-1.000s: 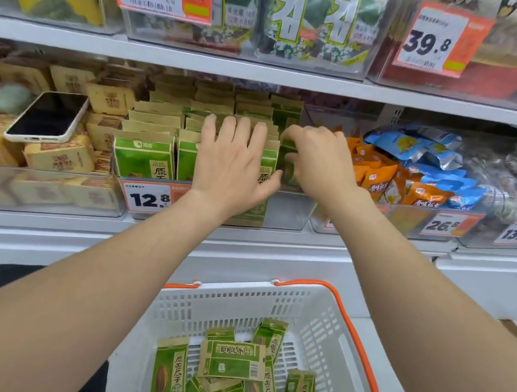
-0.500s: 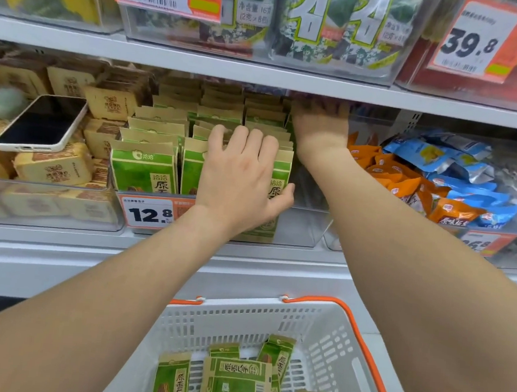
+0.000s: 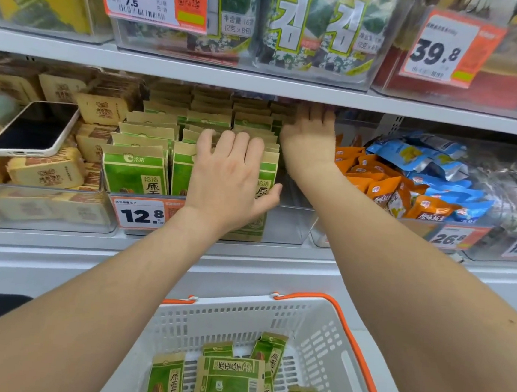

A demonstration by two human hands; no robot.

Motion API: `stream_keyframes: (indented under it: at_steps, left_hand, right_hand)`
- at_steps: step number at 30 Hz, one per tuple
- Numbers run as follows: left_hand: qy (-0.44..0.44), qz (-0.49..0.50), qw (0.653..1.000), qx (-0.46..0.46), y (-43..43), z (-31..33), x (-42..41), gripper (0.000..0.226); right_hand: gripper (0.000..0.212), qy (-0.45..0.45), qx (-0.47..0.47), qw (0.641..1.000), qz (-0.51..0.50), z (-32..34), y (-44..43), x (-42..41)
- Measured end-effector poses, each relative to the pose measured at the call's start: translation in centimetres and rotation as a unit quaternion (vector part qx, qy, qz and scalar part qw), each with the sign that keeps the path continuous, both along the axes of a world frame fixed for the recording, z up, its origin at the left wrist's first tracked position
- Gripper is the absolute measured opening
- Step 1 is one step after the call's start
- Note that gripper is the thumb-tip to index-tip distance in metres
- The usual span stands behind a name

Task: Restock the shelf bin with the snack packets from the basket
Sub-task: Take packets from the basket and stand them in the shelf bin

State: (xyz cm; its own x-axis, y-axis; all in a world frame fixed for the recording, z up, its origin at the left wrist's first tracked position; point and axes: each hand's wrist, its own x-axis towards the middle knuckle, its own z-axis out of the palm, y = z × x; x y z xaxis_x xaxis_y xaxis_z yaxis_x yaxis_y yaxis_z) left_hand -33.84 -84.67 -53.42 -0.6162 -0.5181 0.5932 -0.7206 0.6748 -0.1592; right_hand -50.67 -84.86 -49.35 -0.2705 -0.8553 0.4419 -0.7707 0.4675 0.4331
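Flat left hand [image 3: 230, 177] pins the front packets [image 3: 134, 169]; right hand [image 3: 310, 138], fingers straight, has slid from the bin [image 3: 285, 226] front to its back. Likely making room; basket [image 3: 317, 326] not empty.

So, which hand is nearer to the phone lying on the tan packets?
Left. The left hand rests flat on the green packets, just right of the phone. The right hand reaches deeper in, farther right again.
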Motion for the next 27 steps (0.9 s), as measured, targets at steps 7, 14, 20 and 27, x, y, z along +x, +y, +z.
stream_keyframes:
  at_steps: [7,14,20,27]
  left_hand:
    - [0.044,-0.052,0.998,-0.018,1.9,-0.4,1.7,0.083]
    - [-0.009,-0.258,0.964,-0.06,4.7,-3.7,3.3,0.021]
    - [-0.366,-0.163,0.893,0.206,7.9,-8.9,3.8,0.028]
    - [-0.488,-0.096,0.777,0.387,10.9,-17.1,4.0,0.016]
  right_hand:
    - [0.031,-0.093,-0.038,0.995,0.003,-1.0,6.6,2.5]
    - [0.011,-0.11,-0.213,0.954,0.179,-7.5,13.6,4.2]
    - [0.005,-0.221,-0.026,0.961,0.162,-15.1,16.9,5.2]
    - [0.02,-0.302,0.344,0.889,0.03,-20.2,19.7,7.8]
